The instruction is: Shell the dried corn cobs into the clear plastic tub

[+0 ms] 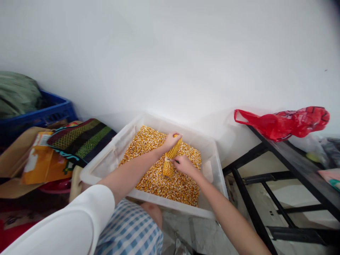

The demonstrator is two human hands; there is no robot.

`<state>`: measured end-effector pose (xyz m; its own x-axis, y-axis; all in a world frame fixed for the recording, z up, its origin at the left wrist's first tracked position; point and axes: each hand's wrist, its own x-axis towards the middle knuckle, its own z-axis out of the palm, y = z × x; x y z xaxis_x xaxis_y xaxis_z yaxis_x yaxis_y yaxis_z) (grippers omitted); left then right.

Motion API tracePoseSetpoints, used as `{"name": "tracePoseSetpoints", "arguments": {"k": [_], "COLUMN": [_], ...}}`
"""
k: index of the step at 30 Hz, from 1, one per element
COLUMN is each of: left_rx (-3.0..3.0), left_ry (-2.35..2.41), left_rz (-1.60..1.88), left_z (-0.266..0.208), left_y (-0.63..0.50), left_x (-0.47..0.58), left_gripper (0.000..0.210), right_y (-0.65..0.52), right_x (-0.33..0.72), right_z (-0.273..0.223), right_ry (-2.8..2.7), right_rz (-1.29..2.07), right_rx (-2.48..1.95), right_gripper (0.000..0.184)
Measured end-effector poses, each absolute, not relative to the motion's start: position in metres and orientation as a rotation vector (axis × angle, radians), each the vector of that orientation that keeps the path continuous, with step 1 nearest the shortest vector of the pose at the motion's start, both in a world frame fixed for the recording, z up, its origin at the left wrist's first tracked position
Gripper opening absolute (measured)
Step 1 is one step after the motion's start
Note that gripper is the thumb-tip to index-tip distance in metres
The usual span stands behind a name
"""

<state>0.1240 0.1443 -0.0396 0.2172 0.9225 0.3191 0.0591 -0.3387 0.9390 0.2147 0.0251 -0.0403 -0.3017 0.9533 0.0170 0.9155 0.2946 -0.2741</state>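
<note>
A white plastic bin (175, 203) holds a broad bed of loose yellow corn kernels (154, 191), and over the middle of that bin 1 corn cob (172, 152) is held at a slant, its upper end toward the bin's far wall and its lower end down at the kernels. Most of the cob is covered in rows of kernels, with a pale band showing across it below the middle. The 2 hands are near each other on the cob: the left hand (171, 141) is wrapped around its upper end, while the right hand (183, 165) has its fingers closed on a small dark thing (175, 161) that meets the cob by the pale band, too small to make out. A white sleeve (79, 219) and blue checked clothing (132, 228) show at the bin's near side. Left of the bin sit a dark mesh bag (82, 140), close to the rim, then an open cardboard box (25, 141) with an orange packet (39, 159) over its edge, and farther back a blue crate (61, 108) holding a grey-green bundle (18, 94). Right of the bin stands a black-framed counter (308, 168) with a crumpled red plastic bag (287, 124) on its far end, and behind the bin rises a plain white wall (186, 63)
</note>
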Motion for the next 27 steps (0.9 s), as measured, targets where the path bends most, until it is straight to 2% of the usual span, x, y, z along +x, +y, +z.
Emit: {"name": "tracePoseSetpoints", "arguments": {"k": [7,18,27], "left_rx": [1.596,1.587,1.632], "left_ry": [1.015,1.064,1.052], "left_rz": [1.281,1.233,1.257], "left_z": [-0.043,-0.042,-0.043], "left_y": [0.146,0.148,0.145], "left_x": [0.125,0.126,0.126], "left_gripper": [0.034,0.031,0.028], "right_y": [0.024,0.018,0.025], "right_x": [0.213,0.205,0.207], "right_z": [-0.036,-0.036,-0.038], "right_ry": [-2.486,-2.654,-2.511], "right_rz": [0.238,0.001,0.29], "right_rx": [-1.809,-1.859,-1.833], "right_gripper": [0.036,0.029,0.031]}}
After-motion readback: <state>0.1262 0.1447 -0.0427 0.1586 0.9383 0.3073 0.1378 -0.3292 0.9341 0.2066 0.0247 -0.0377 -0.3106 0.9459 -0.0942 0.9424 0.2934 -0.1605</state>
